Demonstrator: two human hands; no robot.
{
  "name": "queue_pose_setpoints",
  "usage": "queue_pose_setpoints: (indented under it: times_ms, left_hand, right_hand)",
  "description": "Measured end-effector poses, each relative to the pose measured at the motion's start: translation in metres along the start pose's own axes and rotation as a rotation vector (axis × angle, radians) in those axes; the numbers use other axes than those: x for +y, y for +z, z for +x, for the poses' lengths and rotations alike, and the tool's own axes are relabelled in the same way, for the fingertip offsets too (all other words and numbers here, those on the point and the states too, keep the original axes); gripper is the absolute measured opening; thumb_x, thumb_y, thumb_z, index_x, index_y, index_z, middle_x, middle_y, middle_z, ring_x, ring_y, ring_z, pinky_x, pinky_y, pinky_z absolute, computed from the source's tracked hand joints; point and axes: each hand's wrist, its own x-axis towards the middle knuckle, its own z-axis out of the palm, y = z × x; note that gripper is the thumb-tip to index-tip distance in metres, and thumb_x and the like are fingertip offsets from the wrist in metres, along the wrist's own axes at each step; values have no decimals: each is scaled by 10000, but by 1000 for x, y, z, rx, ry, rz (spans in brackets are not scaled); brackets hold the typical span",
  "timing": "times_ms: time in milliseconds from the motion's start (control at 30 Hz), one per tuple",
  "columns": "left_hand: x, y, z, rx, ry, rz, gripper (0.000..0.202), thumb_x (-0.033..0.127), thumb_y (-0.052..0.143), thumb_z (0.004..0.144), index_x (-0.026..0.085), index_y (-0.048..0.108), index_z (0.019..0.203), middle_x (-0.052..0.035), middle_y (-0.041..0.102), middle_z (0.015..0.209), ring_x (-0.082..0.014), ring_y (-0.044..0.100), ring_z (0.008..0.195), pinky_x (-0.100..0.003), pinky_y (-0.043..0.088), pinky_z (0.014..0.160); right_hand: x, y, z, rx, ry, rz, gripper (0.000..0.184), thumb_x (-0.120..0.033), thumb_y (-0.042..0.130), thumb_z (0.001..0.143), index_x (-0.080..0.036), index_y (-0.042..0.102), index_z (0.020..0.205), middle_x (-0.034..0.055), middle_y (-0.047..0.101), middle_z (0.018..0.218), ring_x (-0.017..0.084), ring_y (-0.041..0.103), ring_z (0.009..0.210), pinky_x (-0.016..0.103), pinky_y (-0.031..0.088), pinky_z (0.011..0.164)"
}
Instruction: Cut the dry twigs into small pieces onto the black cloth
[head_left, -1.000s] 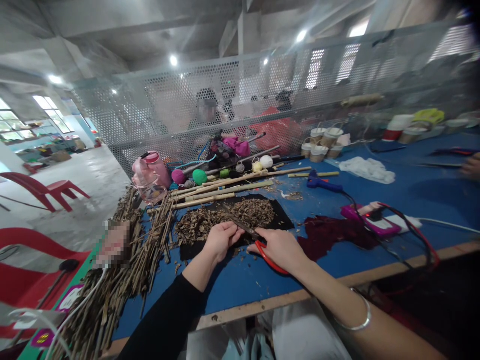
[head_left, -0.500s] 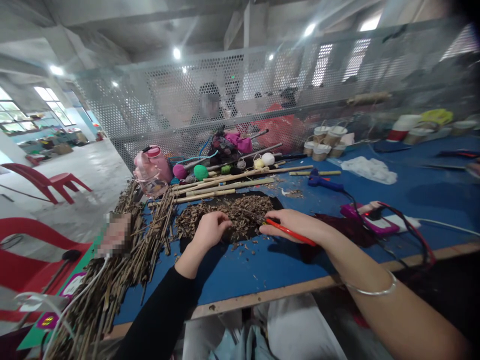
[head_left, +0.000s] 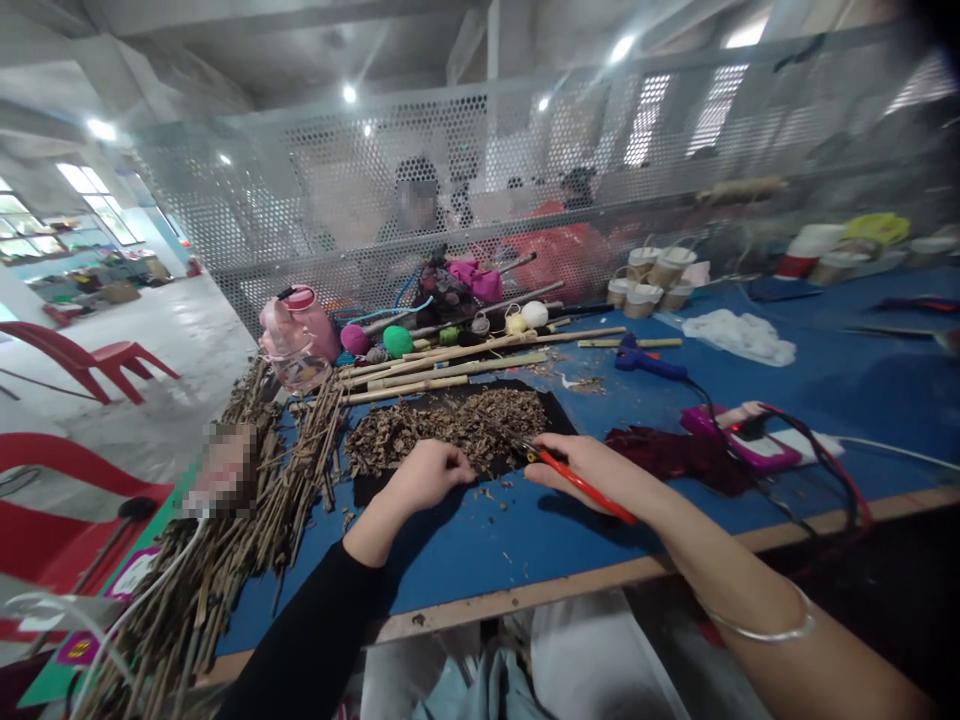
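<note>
The black-sleeved left forearm (head_left: 307, 620) and bare right forearm (head_left: 712, 550) are stretched forward and angled inward, the left hand (head_left: 426, 474) being loosely curled and the right hand (head_left: 585, 468) being closed in a grip, slightly apart from it.

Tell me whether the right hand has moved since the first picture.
Yes: the right hand has shifted rightward and slightly forward, coming nearer to the blue glue gun.

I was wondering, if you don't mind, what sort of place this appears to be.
Probably a craft workshop: a blue worktable bears a pile of thin sticks and a heap of dry brown bits, and the right hand holds a red-handled tool.
</note>
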Motion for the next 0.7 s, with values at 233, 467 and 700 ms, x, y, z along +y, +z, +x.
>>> queue_pose_setpoints:
  times_ms: [233, 467, 700]
  left_hand:
    - [2, 14, 17, 322, -353, -1021, 15, 105, 630, 734, 92, 631, 740, -32, 623, 640, -42, 574, 553, -114, 463, 543]
    - [2, 18, 16, 283, -325, -1259, 136, -10, 525, 770, 76, 627, 795, -47, 641, 715, -46, 616, 597, -83, 499, 547]
    - [6, 20, 14, 273, -313, -1198, 80, 8, 566, 746, 87, 571, 749, -33, 627, 674, -51, 619, 573, -78, 478, 505]
  right_hand:
    - [-10, 13, 4, -2, 8, -87, 489, -630, 511, 732, -243, 588, 1021, 61, 686, 841, 237, 641, 751, 271, 426, 602]
    - [-17, 36, 4, 72, -81, -100, 565, -604, 577, 692, -181, 559, 1067, 116, 626, 998, 261, 585, 937, 325, 435, 774]
    - [-25, 42, 7, 83, -56, -111, 492, -566, 536, 746, -205, 570, 1078, 101, 635, 1029, 252, 606, 910, 316, 435, 726]
